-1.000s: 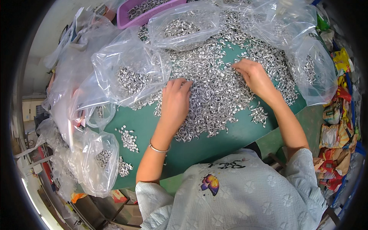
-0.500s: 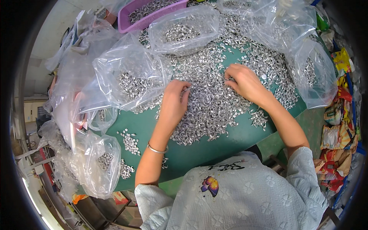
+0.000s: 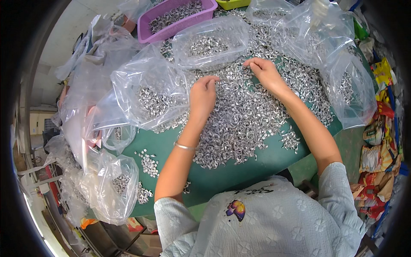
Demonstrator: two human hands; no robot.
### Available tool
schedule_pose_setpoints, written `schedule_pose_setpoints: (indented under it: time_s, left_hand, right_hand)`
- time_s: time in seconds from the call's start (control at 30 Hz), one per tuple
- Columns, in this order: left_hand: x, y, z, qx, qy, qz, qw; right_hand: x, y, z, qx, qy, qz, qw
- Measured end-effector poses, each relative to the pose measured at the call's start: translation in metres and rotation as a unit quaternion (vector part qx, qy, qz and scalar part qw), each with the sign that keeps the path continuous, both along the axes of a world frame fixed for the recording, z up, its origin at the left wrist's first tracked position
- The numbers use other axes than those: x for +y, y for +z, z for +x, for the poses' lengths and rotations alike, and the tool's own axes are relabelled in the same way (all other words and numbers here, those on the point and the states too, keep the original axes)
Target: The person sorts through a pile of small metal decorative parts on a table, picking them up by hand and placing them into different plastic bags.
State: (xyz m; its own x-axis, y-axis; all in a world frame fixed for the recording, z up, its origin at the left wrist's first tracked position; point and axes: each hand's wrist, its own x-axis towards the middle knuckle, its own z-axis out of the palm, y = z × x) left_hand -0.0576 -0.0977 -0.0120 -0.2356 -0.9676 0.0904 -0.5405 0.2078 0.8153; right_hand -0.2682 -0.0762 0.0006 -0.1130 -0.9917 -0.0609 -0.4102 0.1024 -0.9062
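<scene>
A broad pile of small curved silver metal pieces (image 3: 233, 128) covers the middle of the green tabletop (image 3: 239, 169). Over its far left part is my left hand (image 3: 203, 95), fingers curled and thumb drawn in close to them. My right hand (image 3: 266, 76) hovers at the far side of the pile, thumb and forefinger pinched together. Whatever either hand has between its fingertips is too small to make out. Just beyond the hands lies an open clear plastic bag (image 3: 210, 45) with similar pieces in it.
Another clear bag of pieces (image 3: 154, 100) stands left of my left hand. A purple basket (image 3: 177, 26) and a yellow-green container (image 3: 233, 4) are at the back. More bags (image 3: 351, 88) line the right edge. Small clusters (image 3: 149, 165) lie near the front left.
Both hands have moved farther away over the pile, the right one also a little to the left. The view has shifted slightly, showing more of the purple basket.
</scene>
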Motion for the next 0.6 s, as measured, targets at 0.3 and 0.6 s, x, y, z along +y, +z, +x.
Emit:
schedule_pose_setpoints:
  time_s: [0.3, 0.6]
  left_hand:
    - [-0.008, -0.007, -0.009, -0.114, -0.038, -0.117, 0.986]
    - [0.013, 0.004, 0.01, -0.058, -0.143, -0.061, 0.986]
  right_hand:
    - [-0.014, -0.012, 0.03, 0.39, 0.011, -0.05, 0.919]
    - [0.026, 0.008, 0.039, 0.235, 0.128, -0.091, 0.959]
